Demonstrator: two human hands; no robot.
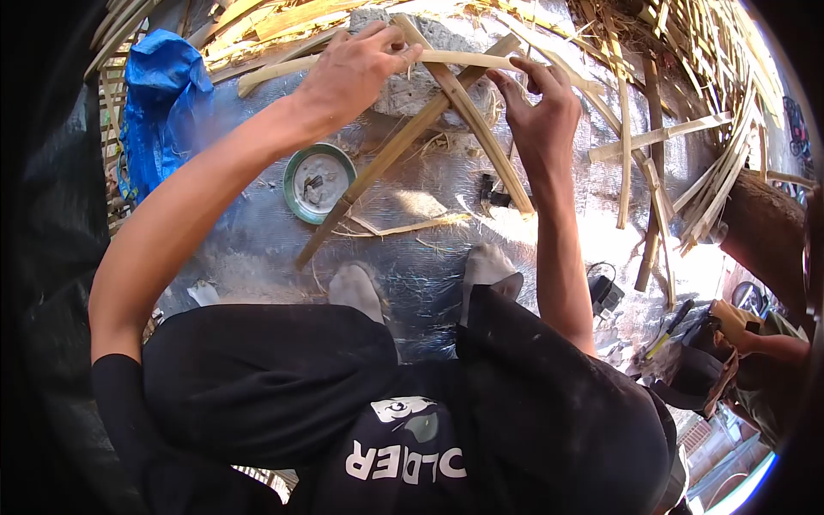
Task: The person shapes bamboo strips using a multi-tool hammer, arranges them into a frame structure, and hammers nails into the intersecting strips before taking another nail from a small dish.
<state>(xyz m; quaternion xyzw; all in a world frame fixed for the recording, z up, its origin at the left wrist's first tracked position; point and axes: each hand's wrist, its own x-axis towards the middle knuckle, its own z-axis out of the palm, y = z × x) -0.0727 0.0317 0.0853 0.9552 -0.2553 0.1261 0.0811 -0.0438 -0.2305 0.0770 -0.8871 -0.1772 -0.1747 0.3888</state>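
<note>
My left hand (354,75) pinches a pale, slightly bowed bamboo strip (468,58) between thumb and fingers. On the other side, the fingertips of my right hand (542,105) close on the same strip. It runs across the top ends of two darker bamboo slats, a long left-leaning slat (386,163) and a shorter right-leaning slat (491,142), which cross in an X. Behind the crossing sits a rough grey stone block (399,93). Whether the strip is fastened to the slats, I cannot tell.
A green-rimmed dish (335,196) with grey contents stands left of the slats. Blue plastic sheeting (159,90) lies at the upper left. More bamboo strips (624,146) and a small black device (606,296) are at the right. Another person's arm (777,348) shows at the right edge.
</note>
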